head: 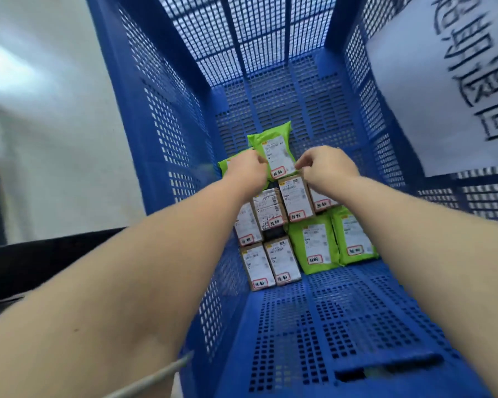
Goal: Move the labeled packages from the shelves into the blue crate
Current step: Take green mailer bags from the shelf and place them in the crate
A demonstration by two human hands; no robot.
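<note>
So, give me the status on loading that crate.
Done: brown boxes and green mailers lie on the floor of the blue crate. In hand: left hand and right hand pinch the top mailer by its edges. Left: shelves are out of view, so the remainder is unknown.

I count one crate (167,116). In it are four green bags: the centre bag (273,152), a left bag (226,165), and two lower-right bags (313,242). There are six brown boxes (295,199), one half hidden. Two hands show, the left hand (249,170) and the right hand (325,166). One sign (431,90) is at upper right.
</note>
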